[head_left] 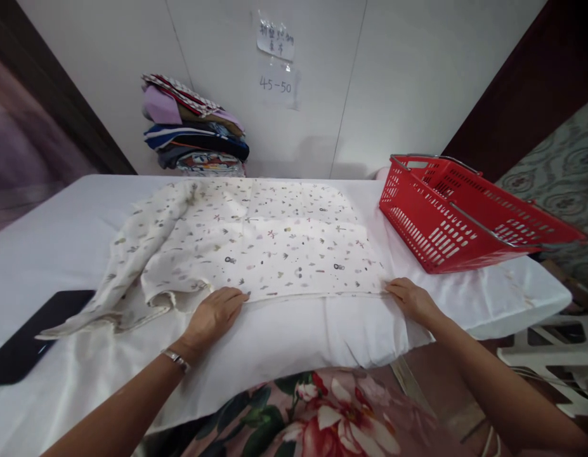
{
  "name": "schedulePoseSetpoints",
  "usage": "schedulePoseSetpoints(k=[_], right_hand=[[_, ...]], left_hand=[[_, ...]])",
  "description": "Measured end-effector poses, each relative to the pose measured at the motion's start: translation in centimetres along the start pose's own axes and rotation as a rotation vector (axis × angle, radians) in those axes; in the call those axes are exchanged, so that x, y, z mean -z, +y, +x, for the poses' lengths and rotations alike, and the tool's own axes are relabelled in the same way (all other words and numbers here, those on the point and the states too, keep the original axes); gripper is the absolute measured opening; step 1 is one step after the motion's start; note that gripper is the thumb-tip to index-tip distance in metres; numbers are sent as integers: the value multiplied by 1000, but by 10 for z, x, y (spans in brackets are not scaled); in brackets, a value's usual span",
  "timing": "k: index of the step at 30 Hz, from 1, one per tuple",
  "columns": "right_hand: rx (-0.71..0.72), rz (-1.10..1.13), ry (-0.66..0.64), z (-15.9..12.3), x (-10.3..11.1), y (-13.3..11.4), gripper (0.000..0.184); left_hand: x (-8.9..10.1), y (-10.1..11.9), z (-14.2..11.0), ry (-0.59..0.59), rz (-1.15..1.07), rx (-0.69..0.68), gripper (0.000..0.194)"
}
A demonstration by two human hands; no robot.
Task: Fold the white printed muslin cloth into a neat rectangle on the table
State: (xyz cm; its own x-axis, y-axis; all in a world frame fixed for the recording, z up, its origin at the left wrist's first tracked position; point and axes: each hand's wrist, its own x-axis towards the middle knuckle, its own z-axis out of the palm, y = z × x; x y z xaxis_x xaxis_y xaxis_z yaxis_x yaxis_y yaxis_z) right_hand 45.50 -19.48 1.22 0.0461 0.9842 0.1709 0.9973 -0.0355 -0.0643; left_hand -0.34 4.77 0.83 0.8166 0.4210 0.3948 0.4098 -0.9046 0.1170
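Observation:
A cream garment [269, 244] with small printed motifs lies spread on a table covered in white cloth [60, 235]. One sleeve trails off to the left. My left hand [215, 314] lies flat on the garment's near hem, fingers stretched out. At the hem's right corner my right hand [410, 298] rests with its fingers on the fabric edge, and whether it pinches the cloth I cannot make out.
A red plastic basket [460, 216] stands tilted at the table's right end. A stack of folded clothes [193, 130] sits against the back wall. A flat black object [32, 336] lies at the left front. White plastic furniture [550, 355] stands right of the table.

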Motion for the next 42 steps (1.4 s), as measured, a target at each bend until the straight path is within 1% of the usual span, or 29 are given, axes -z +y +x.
schedulePoseSetpoints(k=[5,8,10,12,15,18,20,22,26,30,36,39,42], right_hand=[[2,-7,-2,2,6,-4,26],[24,-46,-31,11,14,-15,23],[41,-69,-45,21,17,-28,19],[76,-58,-42,31,15,-44,19],[171,1,-31,45,6,-66,23],[199,31,-17,54,-2,-77,26],[195,41,-8,55,-5,-77,26],[198,64,5,52,-5,-74,25],[186,131,42,43,-7,-67,26],[207,170,44,39,-8,-67,27],[267,202,50,36,1,-68,28],[276,169,50,30,1,-59,32],[224,93,57,24,-4,-45,36]], left_hand=[[-1,1,-4,10,-33,5,20],[-2,5,-1,-15,-19,25,20],[-3,10,6,-26,12,45,21],[-6,18,15,-39,20,45,26],[-13,35,33,-68,-6,-7,27],[-21,52,48,-95,-40,-59,24],[-24,59,54,-106,-68,-69,23],[-26,61,56,-110,-95,-68,22],[-27,59,52,-119,-121,-78,21],[-25,56,49,-138,-127,-93,22],[-19,57,47,-148,-163,-89,20],[-16,53,44,-141,-130,-58,20],[-12,44,39,-117,-52,-8,28]])
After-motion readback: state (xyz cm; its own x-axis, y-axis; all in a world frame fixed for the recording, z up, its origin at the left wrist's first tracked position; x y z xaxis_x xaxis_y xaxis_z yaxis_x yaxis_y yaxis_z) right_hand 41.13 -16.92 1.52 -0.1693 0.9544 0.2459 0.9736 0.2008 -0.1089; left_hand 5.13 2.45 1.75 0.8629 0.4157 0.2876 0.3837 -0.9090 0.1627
